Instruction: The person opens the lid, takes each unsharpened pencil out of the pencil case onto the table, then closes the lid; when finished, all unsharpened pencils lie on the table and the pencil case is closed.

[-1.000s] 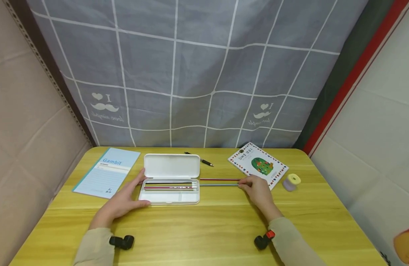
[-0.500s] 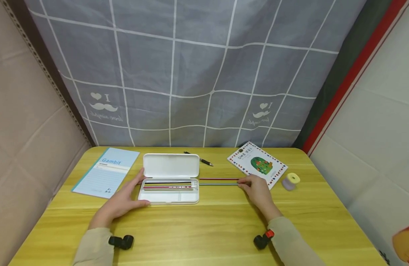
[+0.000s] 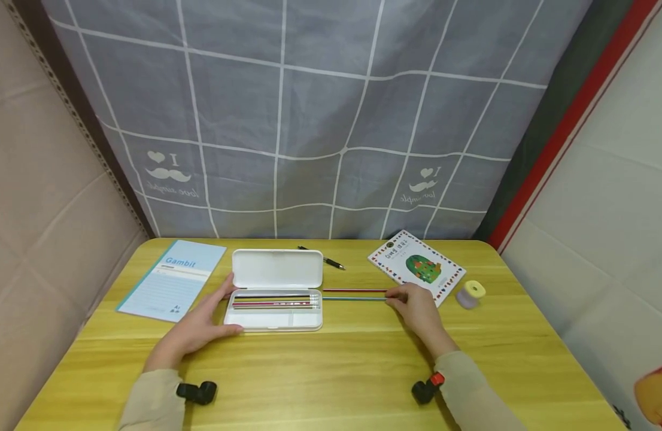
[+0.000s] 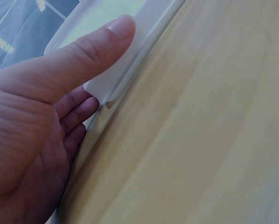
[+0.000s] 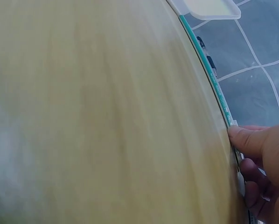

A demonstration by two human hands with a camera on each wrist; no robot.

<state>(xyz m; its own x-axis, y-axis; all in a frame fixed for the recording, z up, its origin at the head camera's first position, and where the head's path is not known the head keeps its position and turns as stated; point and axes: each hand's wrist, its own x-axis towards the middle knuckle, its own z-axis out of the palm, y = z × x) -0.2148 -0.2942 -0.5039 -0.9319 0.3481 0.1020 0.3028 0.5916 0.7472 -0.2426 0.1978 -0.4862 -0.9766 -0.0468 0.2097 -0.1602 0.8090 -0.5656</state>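
Note:
The white pencil case [image 3: 272,322] lies with its lid [image 3: 277,269] raised and several pencils [image 3: 274,303] inside. My left hand [image 3: 193,326] holds the case's left end, thumb at the front corner and fingers at the left side. A teal pencil [image 3: 354,299] extends from the case's right side to my right hand [image 3: 417,308], whose thumb and fingertips pinch its right end. Just behind it lies a red pencil [image 3: 354,290], its right end hidden near the fingers. In the right wrist view the teal pencil [image 5: 205,63] shows printed lettering.
A black pen [image 3: 333,263] lies behind the case, partly hidden by the lid. A blue notebook [image 3: 172,278] is at the left, and a white booklet [image 3: 414,263] lies behind my right hand. Near it stands a yellow-topped small container [image 3: 471,294] on the wooden table [image 3: 309,383].

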